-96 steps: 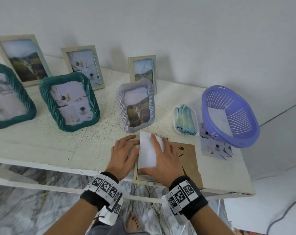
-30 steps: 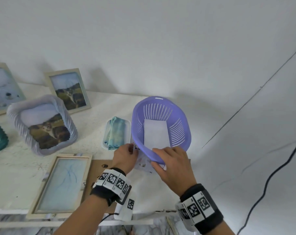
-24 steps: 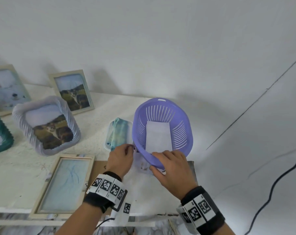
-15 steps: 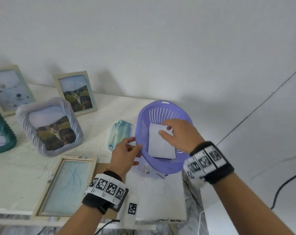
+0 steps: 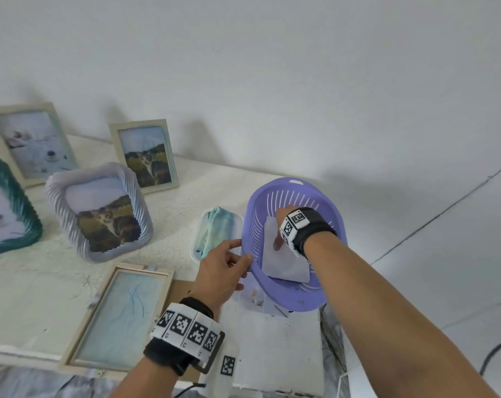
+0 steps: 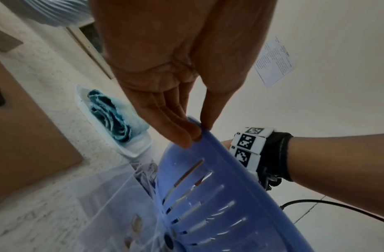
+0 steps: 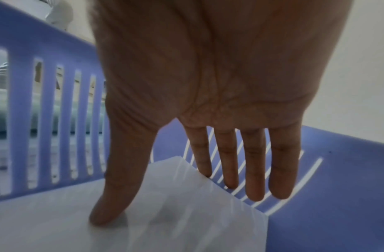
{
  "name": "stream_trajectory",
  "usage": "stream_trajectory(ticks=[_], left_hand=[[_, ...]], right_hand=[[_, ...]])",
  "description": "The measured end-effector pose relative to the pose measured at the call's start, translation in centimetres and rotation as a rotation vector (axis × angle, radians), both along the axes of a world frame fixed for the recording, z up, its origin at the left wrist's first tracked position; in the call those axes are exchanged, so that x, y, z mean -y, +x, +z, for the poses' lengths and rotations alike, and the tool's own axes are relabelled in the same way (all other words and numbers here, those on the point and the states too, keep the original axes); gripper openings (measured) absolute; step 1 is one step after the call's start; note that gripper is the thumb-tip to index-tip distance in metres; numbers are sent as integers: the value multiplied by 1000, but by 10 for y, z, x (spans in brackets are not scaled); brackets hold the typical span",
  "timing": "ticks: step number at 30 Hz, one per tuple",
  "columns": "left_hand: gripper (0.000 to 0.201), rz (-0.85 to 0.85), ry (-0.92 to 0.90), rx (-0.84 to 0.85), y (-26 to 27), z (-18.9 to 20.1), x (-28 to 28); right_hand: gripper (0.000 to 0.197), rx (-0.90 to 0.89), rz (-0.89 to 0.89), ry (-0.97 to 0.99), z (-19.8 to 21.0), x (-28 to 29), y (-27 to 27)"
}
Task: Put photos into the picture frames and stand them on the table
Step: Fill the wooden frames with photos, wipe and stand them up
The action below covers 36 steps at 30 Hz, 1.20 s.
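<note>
A purple slotted basket (image 5: 293, 300) sits at the table's right end, on top of a loose photo (image 5: 258, 300). White sheets (image 5: 283, 265) lie inside it. My right hand (image 5: 281, 231) reaches down into the basket. In the right wrist view its thumb (image 7: 104, 213) presses on the top white sheet (image 7: 57, 221), and its straight fingers (image 7: 253, 170) stand at the sheets' far edge. My left hand (image 5: 240, 254) pinches the basket's left rim (image 6: 208, 136) between thumb and fingers. An empty wooden frame (image 5: 120, 314) lies flat at the front, next to a brown backing board (image 5: 183, 288).
Several filled frames stand further back: a lavender ribbed one (image 5: 100, 211), two wooden ones (image 5: 146, 156) (image 5: 34, 142), and a teal one (image 5: 2, 208). A white tray (image 5: 196, 248) with a blue cloth sits left of the basket. The table ends just right of the basket.
My right hand has left the basket's near rim, gone inside and come down with its thumb on the white sheets. My left hand has closed onto the basket's left rim.
</note>
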<state>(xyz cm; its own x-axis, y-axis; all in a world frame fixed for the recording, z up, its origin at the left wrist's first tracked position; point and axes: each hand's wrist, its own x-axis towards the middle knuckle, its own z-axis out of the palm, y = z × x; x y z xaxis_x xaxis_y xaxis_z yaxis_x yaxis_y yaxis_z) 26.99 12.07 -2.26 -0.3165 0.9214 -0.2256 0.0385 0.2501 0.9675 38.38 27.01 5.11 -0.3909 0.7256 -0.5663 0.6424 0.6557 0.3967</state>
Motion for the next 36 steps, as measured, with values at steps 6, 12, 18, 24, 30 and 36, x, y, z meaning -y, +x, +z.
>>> stream_trajectory(ticks=[6,12,18,24,30,36], left_hand=[[37,6,1,-22,0,-1,0],[37,27,42,-161,-3,1,1],[38,76,230,-220,-15,29,-5],[13,-77,388,-20,-52,66,14],[11,-32,301,76,-110,53,61],[10,-64,127,-58,-171,4,109]], right_hand=[[80,-212,-194,66,-24,-21,-3],[32,-561,-235,32,10,-30,2],[25,-1041,-228,103,94,17,24],[27,-1329,-232,28,98,81,6],[29,-1779,-669,-31,20,141,-32],[9,-1852,-957,-340,-43,216,-80]])
